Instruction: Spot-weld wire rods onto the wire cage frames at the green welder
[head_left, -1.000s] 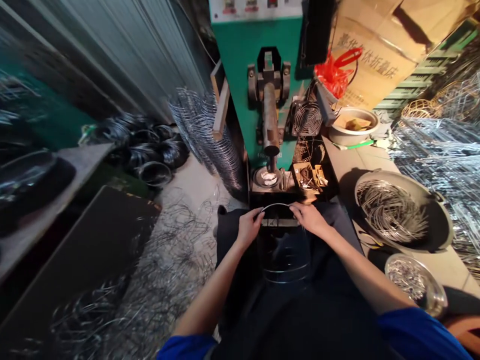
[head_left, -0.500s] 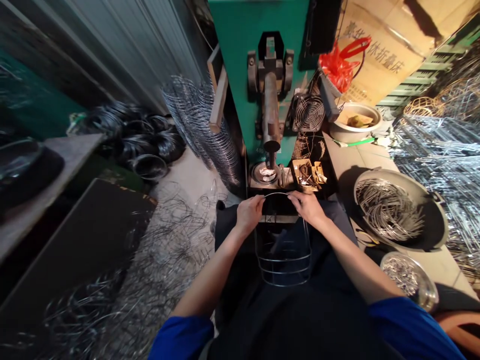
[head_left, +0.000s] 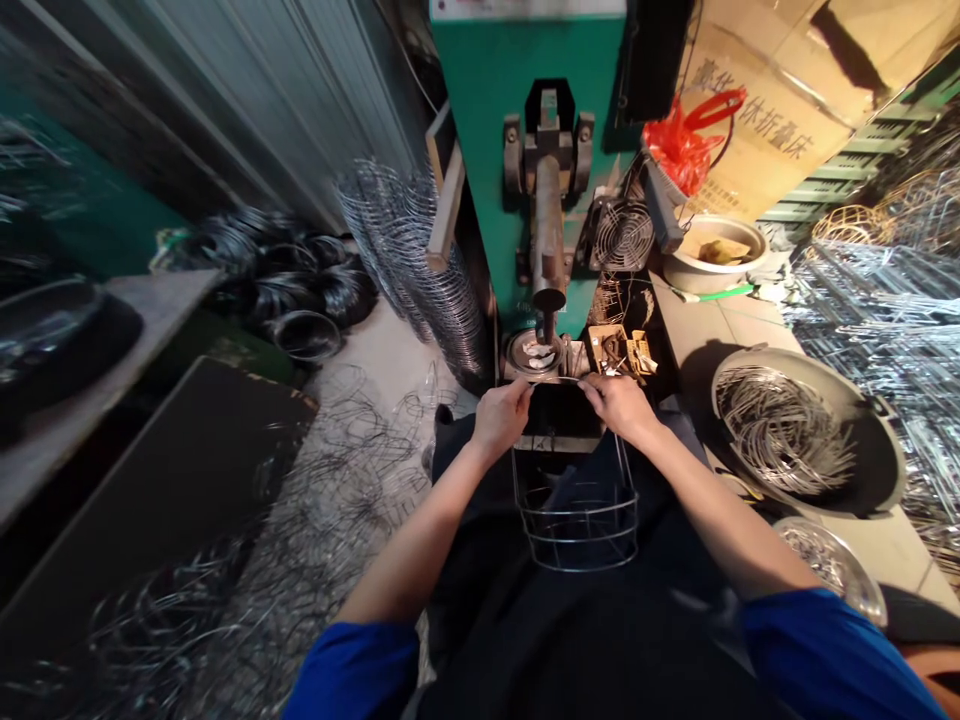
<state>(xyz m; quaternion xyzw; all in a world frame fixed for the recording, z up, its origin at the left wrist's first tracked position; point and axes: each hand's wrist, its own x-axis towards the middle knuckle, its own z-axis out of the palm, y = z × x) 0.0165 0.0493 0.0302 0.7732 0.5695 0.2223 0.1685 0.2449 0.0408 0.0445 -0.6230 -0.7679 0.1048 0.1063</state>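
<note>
A wire basket frame [head_left: 583, 513] hangs between my two hands, its ringed end low over the dark apron. My left hand [head_left: 503, 418] pinches the left side of its top wire. On the right side of that same wire, my right hand [head_left: 619, 406] is closed with thumb and fingers. The top wire runs just in front of the round lower plate [head_left: 534, 354] of a green machine [head_left: 480, 130]. Above the plate stands the machine's thick metal cylinder [head_left: 548, 240], its narrow tip close to the plate.
Right of the machine lie a small parts box [head_left: 621, 352], a large pan of bent wires [head_left: 787, 425] and a bowl of small metal pieces [head_left: 825, 560]. On the left are stacked wire rings [head_left: 420, 260], wire coils [head_left: 285, 270] and floor scraps [head_left: 337, 480].
The top wire has tilted and now looks flatter, closer to the lower plate. The basket's ringed end has swung slightly right. The camera view has shifted a little.
</note>
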